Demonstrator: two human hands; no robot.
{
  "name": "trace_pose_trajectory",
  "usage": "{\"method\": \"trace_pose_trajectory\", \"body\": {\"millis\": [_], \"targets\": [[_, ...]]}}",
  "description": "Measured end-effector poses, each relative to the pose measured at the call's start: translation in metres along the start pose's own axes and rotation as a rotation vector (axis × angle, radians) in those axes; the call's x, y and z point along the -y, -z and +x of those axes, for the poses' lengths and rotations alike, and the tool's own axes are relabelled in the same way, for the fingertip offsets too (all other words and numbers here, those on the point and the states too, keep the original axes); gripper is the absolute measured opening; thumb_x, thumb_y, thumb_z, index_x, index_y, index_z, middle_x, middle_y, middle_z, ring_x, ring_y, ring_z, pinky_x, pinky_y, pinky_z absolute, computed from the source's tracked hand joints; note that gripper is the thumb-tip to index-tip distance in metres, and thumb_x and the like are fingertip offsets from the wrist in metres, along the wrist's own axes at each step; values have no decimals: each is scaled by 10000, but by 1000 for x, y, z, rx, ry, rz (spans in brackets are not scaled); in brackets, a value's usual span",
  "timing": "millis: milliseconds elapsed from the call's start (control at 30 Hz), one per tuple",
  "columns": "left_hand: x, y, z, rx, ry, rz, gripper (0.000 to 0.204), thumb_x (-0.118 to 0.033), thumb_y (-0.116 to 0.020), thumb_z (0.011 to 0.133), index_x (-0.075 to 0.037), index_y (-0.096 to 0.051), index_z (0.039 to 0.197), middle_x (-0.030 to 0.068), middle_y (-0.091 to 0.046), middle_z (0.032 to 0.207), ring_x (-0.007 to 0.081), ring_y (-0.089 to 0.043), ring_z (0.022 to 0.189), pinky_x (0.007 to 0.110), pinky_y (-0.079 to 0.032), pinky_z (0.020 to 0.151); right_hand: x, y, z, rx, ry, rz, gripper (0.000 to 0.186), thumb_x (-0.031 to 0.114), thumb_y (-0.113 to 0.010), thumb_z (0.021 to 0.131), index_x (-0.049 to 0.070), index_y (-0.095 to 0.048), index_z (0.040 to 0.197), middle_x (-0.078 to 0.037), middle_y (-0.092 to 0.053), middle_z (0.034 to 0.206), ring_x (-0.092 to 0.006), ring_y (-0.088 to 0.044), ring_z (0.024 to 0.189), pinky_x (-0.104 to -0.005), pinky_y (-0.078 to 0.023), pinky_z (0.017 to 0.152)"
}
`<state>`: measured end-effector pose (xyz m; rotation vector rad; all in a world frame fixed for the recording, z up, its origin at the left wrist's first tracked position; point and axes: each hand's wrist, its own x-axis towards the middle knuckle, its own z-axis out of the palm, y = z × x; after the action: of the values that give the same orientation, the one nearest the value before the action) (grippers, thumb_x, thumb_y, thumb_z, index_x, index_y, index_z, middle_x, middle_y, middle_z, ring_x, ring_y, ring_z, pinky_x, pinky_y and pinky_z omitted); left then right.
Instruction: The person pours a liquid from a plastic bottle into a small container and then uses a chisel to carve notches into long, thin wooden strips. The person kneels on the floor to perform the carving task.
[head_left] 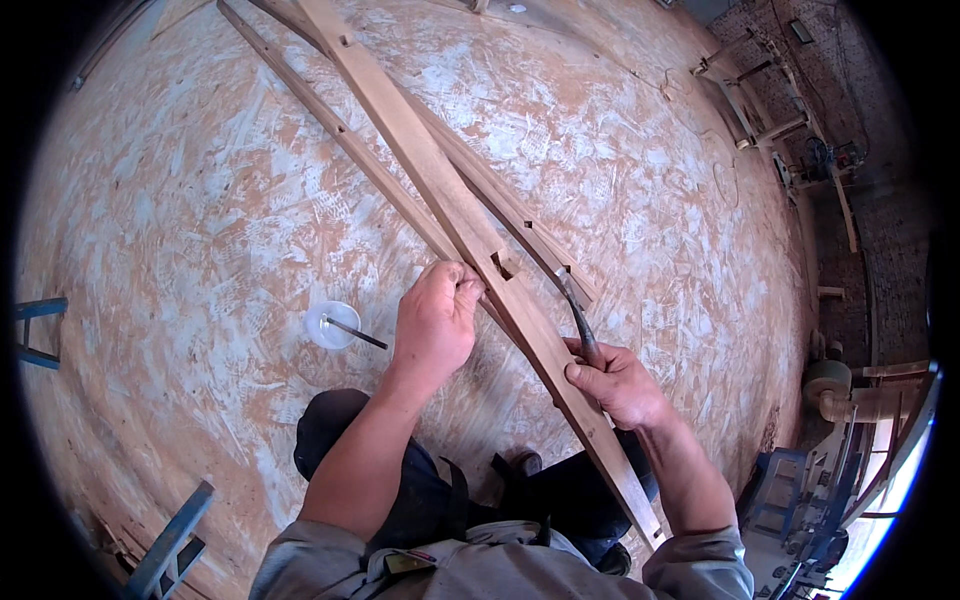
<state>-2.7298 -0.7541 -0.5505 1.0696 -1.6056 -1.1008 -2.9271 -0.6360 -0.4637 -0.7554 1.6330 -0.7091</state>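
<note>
A long wooden beam runs slantwise from the upper left to my lap, with a square mortise cut through its middle. My left hand is closed, thumb and fingertips pressed together against the beam's left edge beside that mortise. Whatever they pinch, if anything, is hidden. In my right hand is a slim, dark, curved tool with a pale tip pointing up and away; its exact kind does not show. The right thumb lies along the beam's right edge.
Other slotted wooden strips lie beneath and beside the beam. On the blotchy floor to the left sits a white bowl with a dark stick across it. Blue stands are at the left, machinery at the right.
</note>
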Motion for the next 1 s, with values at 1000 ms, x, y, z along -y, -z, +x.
{"method": "trace_pose_trajectory", "body": {"millis": [1000], "targets": [[33, 8, 38, -230, 538, -1235, 216, -53, -580, 889, -25, -572, 1103, 80, -643, 1079, 202, -640, 1004, 352, -511, 871, -88, 154, 16, 55, -227, -210, 188, 73, -759, 804, -16, -706, 961, -67, -695, 1073, -132, -612, 963, -307, -463, 912]]}}
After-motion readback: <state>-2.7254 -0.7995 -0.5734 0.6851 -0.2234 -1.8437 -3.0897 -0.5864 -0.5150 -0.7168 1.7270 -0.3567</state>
